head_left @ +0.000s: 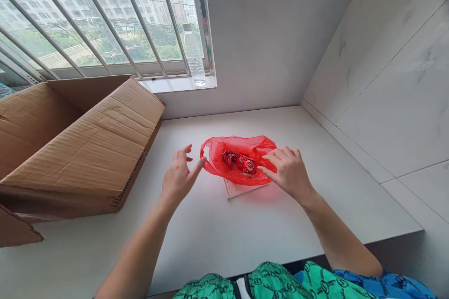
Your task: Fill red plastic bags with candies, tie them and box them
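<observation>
A thin red plastic bag (257,145) lies open on the white counter (217,233), with several red wrapped sweets (242,163) inside. It rests partly on a white sheet of paper (238,190). My left hand (179,176) hovers just left of the bag's handle, fingers spread and empty. My right hand (288,169) rests on the bag's right edge, its fingers curled and pinching the plastic.
A large open cardboard box (80,149) lies on its side at the left. A clear water bottle (194,56) stands on the sill below the barred window. Tiled wall rises at the right. The counter's front edge runs near my green clothing.
</observation>
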{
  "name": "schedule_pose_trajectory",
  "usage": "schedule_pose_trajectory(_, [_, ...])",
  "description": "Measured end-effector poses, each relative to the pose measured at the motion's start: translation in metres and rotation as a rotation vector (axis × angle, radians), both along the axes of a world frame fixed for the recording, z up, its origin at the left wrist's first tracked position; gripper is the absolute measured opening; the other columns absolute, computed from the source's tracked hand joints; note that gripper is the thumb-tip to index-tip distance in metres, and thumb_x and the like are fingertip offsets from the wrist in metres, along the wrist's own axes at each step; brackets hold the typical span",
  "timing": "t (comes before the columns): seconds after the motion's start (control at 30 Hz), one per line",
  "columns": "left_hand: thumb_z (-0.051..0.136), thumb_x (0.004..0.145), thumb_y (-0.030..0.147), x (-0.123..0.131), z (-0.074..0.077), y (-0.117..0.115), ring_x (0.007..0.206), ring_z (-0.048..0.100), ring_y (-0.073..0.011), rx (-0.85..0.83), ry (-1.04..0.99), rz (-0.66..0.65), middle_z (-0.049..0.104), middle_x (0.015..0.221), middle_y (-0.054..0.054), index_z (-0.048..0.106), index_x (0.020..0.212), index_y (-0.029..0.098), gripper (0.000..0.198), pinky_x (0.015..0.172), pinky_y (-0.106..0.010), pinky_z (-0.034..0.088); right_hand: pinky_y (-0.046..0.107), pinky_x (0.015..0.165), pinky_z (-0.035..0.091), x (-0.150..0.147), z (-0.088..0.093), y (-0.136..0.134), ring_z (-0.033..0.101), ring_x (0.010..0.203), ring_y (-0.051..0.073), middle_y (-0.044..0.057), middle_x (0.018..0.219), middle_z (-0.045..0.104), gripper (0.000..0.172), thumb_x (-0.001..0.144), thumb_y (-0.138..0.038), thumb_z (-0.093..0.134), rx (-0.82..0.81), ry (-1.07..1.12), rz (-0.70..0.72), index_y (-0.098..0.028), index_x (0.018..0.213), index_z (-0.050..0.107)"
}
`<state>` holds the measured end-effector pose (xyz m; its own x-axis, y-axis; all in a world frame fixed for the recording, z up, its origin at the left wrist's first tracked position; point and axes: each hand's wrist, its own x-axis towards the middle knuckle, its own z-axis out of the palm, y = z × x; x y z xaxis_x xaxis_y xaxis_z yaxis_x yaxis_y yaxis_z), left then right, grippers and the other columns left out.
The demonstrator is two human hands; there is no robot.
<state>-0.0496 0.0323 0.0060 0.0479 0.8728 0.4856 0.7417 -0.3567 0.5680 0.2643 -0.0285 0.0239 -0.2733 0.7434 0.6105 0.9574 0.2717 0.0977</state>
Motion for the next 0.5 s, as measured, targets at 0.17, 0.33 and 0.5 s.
schedule_pose_trajectory(0.17, [0.058, 0.088, 0.054, 0.002, 0.004, 0.005, 0.066, 0.061, -0.0152, -0.155, -0.109, -0.174, 0.069, 0.079, 0.000, 0.068, 0.091, 0.023, 0.033, 0.061, -0.027, 0.045, 0.044, 0.086, 0.035, -0.006, -0.005, 0.008, 0.058, 0.092, 0.027, 0.008, 0.087, 0.069, 0.012, 0.086, -0.020, 0.067, -0.093, -0.120, -0.078, -0.019, 0.098, 0.068])
schedule_pose_trajectory(0.33, [0.067, 0.086, 0.041, 0.004, 0.033, 0.003, 0.092, 0.063, -0.0165, 0.158, -0.494, -0.323, 0.065, 0.101, -0.004, 0.069, 0.089, 0.022, 0.020, 0.079, -0.027, 0.052, 0.043, 0.092, 0.041, 0.006, 0.038, 0.004, 0.061, 0.102, 0.023, 0.003, 0.106, 0.067, 0.004, 0.090, -0.029, 0.062, -0.035, 0.452, 0.155, -0.026, 0.090, 0.065])
schedule_pose_trajectory(0.5, [0.069, 0.087, 0.036, 0.013, 0.071, 0.010, 0.123, 0.056, -0.0214, 0.330, -0.774, -0.440, 0.060, 0.128, -0.006, 0.067, 0.103, 0.025, 0.019, 0.098, -0.033, 0.050, 0.046, 0.099, 0.045, 0.005, 0.084, 0.015, 0.054, 0.125, 0.025, 0.003, 0.139, 0.053, 0.012, 0.092, -0.038, 0.055, 0.119, 0.962, 0.505, -0.027, 0.092, 0.058])
